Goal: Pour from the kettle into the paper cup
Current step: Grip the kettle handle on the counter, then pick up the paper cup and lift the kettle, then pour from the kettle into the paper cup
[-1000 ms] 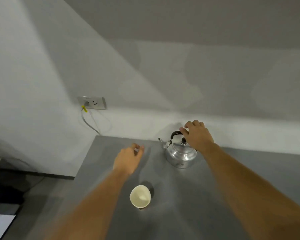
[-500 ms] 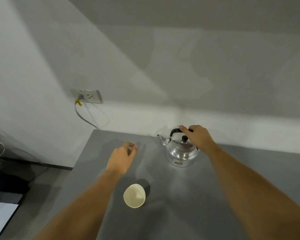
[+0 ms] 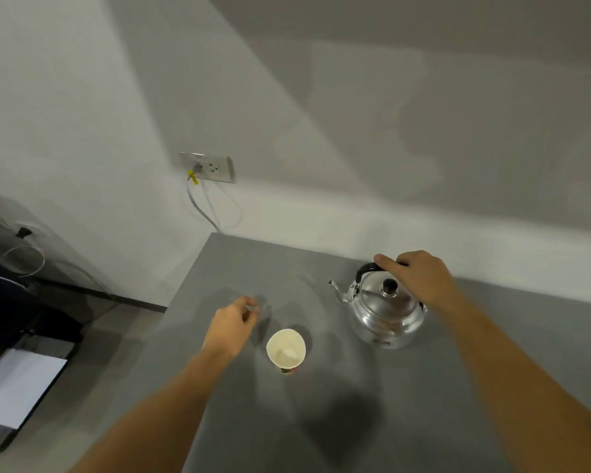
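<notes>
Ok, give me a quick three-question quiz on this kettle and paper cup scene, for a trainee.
1. True or false: the right hand is closed on the black handle of the metal kettle.
2. Which way does the kettle's spout point? A) toward the side where the paper cup stands B) away from that side C) straight at the camera
3. Fill in: the left hand holds ____ and is beside the cup, not touching it.

Key: 1. True. 2. A. 3. nothing.
</notes>
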Demonstrator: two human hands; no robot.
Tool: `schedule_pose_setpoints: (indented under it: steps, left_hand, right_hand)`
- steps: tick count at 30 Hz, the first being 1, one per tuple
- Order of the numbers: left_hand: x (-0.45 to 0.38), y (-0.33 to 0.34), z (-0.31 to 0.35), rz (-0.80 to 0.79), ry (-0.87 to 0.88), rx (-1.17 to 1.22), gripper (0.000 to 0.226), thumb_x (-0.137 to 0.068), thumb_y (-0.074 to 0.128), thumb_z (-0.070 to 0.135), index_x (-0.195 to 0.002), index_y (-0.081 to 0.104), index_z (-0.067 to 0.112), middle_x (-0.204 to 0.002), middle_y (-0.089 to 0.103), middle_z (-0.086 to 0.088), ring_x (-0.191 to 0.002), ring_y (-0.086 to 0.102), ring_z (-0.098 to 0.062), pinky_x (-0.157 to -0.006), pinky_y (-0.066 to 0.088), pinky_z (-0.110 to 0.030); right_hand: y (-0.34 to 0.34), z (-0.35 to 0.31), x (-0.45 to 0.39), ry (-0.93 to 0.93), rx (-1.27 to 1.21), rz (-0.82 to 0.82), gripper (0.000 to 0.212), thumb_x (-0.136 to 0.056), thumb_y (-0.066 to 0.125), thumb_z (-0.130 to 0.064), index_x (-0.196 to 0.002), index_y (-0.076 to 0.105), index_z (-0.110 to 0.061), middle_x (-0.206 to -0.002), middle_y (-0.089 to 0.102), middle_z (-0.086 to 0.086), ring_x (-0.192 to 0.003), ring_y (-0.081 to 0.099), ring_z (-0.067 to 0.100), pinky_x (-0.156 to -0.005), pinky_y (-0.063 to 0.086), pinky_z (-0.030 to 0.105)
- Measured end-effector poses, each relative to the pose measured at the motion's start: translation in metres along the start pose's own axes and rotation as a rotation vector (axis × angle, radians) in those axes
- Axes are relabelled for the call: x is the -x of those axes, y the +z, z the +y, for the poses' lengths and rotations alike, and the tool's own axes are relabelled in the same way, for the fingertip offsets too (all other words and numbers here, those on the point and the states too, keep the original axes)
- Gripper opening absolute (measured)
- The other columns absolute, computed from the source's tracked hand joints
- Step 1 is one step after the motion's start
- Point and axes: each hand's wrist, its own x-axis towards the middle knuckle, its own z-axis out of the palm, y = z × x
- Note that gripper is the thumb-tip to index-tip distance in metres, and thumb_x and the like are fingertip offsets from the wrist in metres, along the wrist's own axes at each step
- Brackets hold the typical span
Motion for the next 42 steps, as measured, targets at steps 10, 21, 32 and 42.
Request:
schedule_pose_setpoints:
  steps: [10, 21, 32, 42]
  left_hand:
    - [0.054, 0.027, -0.028, -0.162, -0.069, 0.117, 0.039, -0.095, 0.063, 0.017, -0.134, 0.063, 0.021, -0.105, 0.073, 0.004, -0.096, 0.07, -0.016, -0.084, 0.046, -0.015]
    - [0.074, 0.049, -0.013, -0.253, -0.011, 0.319, 0.07, -0.069, 0.088, 0.01, -0.132, 0.059, 0.019, -0.122, 0.069, -0.005, -0.098, 0.07, -0.012, -0.086, 0.055, -0.013]
    - [0.075, 0.056, 0.008, -0.213, -0.015, 0.403, 0.077, -0.067, 0.092, 0.017, -0.135, 0.058, 0.019, -0.128, 0.066, -0.004, -0.12, 0.063, -0.023, -0.108, 0.05, -0.044]
    - [0.077, 0.057, 0.014, -0.189, -0.042, 0.447, 0.069, -0.072, 0.09, 0.014, -0.134, 0.061, 0.012, -0.126, 0.071, -0.007, -0.117, 0.067, -0.024, -0.105, 0.053, -0.041]
  right_hand:
    - [-0.006, -0.029, 0.077, -0.077, -0.047, -0.077, 0.065, -0.087, 0.061, -0.065, -0.05, 0.049, -0.013, -0.042, 0.039, -0.005, -0.043, 0.037, 0.015, -0.049, 0.031, 0.032]
    - [0.011, -0.058, 0.107, -0.068, 0.048, -0.144, 0.066, -0.081, 0.061, -0.072, -0.047, 0.047, -0.017, -0.034, 0.047, -0.011, -0.04, 0.041, 0.01, -0.046, 0.029, 0.029]
    - [0.019, -0.087, 0.108, -0.086, 0.179, -0.164, 0.065, -0.08, 0.062, -0.072, -0.048, 0.047, -0.018, -0.035, 0.046, -0.004, -0.04, 0.046, 0.015, -0.044, 0.031, 0.029]
    - [0.026, -0.115, 0.105, -0.096, 0.308, -0.208, 0.06, -0.083, 0.063, -0.066, -0.052, 0.05, -0.016, -0.054, 0.062, 0.004, -0.049, 0.053, 0.02, -0.048, 0.038, 0.029]
